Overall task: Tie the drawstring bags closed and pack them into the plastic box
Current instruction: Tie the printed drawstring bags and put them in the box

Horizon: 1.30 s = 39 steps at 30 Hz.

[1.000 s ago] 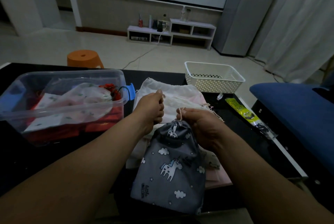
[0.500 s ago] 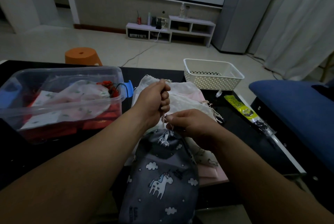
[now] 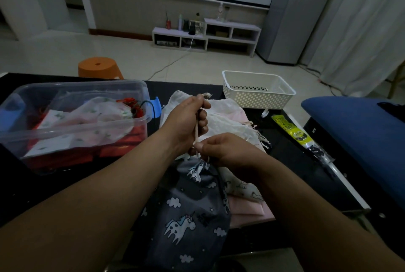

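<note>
Just above the grey unicorn bag (image 3: pixel 192 217), the left hand (image 3: pixel 186 122) grips its drawstring (image 3: pixel 196 133) and the right hand (image 3: pixel 228 151) pinches it

- The black glossy table (image 3: pixel 285 162) carries everything.
- A clear plastic box (image 3: pixel 65 131) stands at its left, holding red and pale printed bags.
- A pile of pale drawstring bags (image 3: pixel 228 118) lies mid-table.
- A grey unicorn bag (image 3: pixel 188 217) rests at the near edge, partly on the pile.
- A white perforated basket (image 3: pixel 258 100) sits at the far right.
- A yellow-and-black packet (image 3: pixel 291 131) lies along the right edge.
</note>
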{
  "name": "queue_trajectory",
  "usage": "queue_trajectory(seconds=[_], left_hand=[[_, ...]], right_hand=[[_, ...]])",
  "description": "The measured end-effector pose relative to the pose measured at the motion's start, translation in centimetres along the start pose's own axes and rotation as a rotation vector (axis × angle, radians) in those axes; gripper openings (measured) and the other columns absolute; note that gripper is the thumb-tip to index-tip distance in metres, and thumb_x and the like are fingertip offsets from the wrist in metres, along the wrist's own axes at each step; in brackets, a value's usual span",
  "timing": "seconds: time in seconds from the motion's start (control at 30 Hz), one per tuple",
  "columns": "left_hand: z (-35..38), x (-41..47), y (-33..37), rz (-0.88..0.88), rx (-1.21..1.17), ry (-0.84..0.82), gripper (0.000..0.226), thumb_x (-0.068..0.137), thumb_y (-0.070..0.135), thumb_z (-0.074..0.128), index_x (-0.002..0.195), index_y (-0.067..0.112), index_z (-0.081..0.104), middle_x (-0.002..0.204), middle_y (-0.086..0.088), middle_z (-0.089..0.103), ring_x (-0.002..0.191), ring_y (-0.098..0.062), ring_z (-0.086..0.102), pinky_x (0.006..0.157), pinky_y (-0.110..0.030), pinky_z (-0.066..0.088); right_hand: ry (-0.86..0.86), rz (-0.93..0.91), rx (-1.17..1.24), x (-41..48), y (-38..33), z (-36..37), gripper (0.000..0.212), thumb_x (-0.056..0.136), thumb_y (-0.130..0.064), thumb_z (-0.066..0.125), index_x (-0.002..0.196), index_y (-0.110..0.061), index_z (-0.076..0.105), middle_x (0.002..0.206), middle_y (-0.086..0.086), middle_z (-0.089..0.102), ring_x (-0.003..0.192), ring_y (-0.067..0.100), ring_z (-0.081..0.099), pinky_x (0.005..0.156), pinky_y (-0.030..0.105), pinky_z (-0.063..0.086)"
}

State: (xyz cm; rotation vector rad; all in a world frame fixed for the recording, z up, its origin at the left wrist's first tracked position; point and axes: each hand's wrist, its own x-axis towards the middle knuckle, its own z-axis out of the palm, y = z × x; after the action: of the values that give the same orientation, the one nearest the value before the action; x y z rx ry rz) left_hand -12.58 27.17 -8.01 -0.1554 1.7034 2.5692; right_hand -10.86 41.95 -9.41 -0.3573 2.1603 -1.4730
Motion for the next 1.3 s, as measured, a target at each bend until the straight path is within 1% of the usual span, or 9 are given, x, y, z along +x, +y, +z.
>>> queue_trajectory(seconds=[0.23,0.33,0.47,0.6,0.7,0.87,1.0,1.07,1.3], left_hand=[[0.0,-1.1,0.4,-0.041,0.297,-0.112,0.047,0.11,0.05,0.037,0.124,0.016,0.067,0.091,-0.009,0.07,0.08,-0.021,0.065,0.072,-0.033,0.053],[0.0,-1.8,0.0,-0.065,0.63,-0.109,0.054,0.106,0.061,0.036,0.136,0.021,0.057,0.111,-0.01,0.072,0.095,-0.022,0.07,0.081,-0.035,0.056],[-0.3,-2.5,-1.3,-0.003,0.919,-0.049,0.063,0.102,0.067,0.04,0.153,0.03,0.034,0.138,-0.003,0.06,0.12,-0.022,0.062,0.101,-0.039,0.047],[-0.9,-2.7,-1.4,0.105,1.122,-0.004,0.048,0.105,0.056,0.045,0.144,0.028,0.039,0.123,-0.007,0.068,0.106,-0.021,0.066,0.09,-0.039,0.051],[-1.3,-3.1,-0.7,0.208,1.25,0.028,0.024,0.104,0.052,0.051,0.113,0.03,0.053,0.093,0.005,0.068,0.081,-0.011,0.062,0.065,-0.033,0.043],[-1.8,-3.3,-0.1,0.259,1.27,-0.028,0.026,0.101,0.051,0.059,0.085,0.03,0.061,0.074,0.008,0.062,0.068,-0.007,0.056,0.058,-0.031,0.036],[-2.5,-2.9,0.4,0.191,1.196,-0.092,0.025,0.1,0.044,0.063,0.088,0.024,0.071,0.083,0.005,0.068,0.079,-0.014,0.064,0.07,-0.036,0.052],[-2.7,-2.9,0.7,0.146,1.152,-0.12,0.026,0.101,0.04,0.064,0.091,0.018,0.074,0.087,0.002,0.07,0.084,-0.017,0.066,0.074,-0.035,0.052],[-3.0,-2.8,0.6,-0.165,0.738,-0.166,0.024,0.1,0.024,0.065,0.085,0.008,0.074,0.066,-0.004,0.062,0.059,-0.013,0.053,0.058,-0.026,0.044]], right_hand=[[-0.032,-0.003,0.037,0.0,-0.4,-0.8,0.022,0.099,-0.016,0.065,0.103,0.0,0.078,0.106,0.001,0.078,0.096,0.025,0.073,0.082,0.032,0.057],[0.05,0.024,0.097,-0.2,-0.6,-2.1,0.024,0.098,-0.011,0.062,0.102,0.009,0.074,0.103,0.016,0.077,0.089,0.03,0.072,0.078,0.036,0.056],[0.021,0.059,0.085,-0.3,-0.6,-3.2,0.027,0.097,-0.022,0.066,0.099,0.003,0.077,0.1,0.02,0.078,0.1,0.037,0.075,0.096,0.048,0.056],[0.068,0.076,0.053,0.2,-0.6,-3.2,0.025,0.097,-0.018,0.064,0.094,0.002,0.078,0.095,0.022,0.077,0.097,0.042,0.073,0.093,0.052,0.057],[0.094,0.085,0.045,0.3,-0.6,-3.1,0.022,0.096,-0.019,0.066,0.096,-0.003,0.08,0.101,0.024,0.076,0.104,0.045,0.071,0.097,0.055,0.054],[0.145,0.023,0.157,0.6,-0.6,-3.1,0.022,0.099,-0.015,0.064,0.104,0.005,0.072,0.093,0.021,0.069,0.085,0.031,0.065,0.078,0.04,0.053],[0.092,0.037,0.174,0.3,-0.7,-3.2,0.009,0.098,-0.013,0.067,0.092,-0.006,0.068,0.075,0.005,0.062,0.066,0.014,0.057,0.064,0.027,0.046],[0.075,0.044,0.159,0.2,-0.7,-3.2,0.007,0.096,-0.01,0.069,0.089,-0.008,0.066,0.075,0.004,0.064,0.066,0.013,0.058,0.066,0.027,0.047],[0.159,-0.01,0.064,0.6,-0.5,-2.1,0.005,0.093,-0.003,0.07,0.089,-0.005,0.068,0.078,0.004,0.073,0.08,0.022,0.063,0.077,0.036,0.051]])
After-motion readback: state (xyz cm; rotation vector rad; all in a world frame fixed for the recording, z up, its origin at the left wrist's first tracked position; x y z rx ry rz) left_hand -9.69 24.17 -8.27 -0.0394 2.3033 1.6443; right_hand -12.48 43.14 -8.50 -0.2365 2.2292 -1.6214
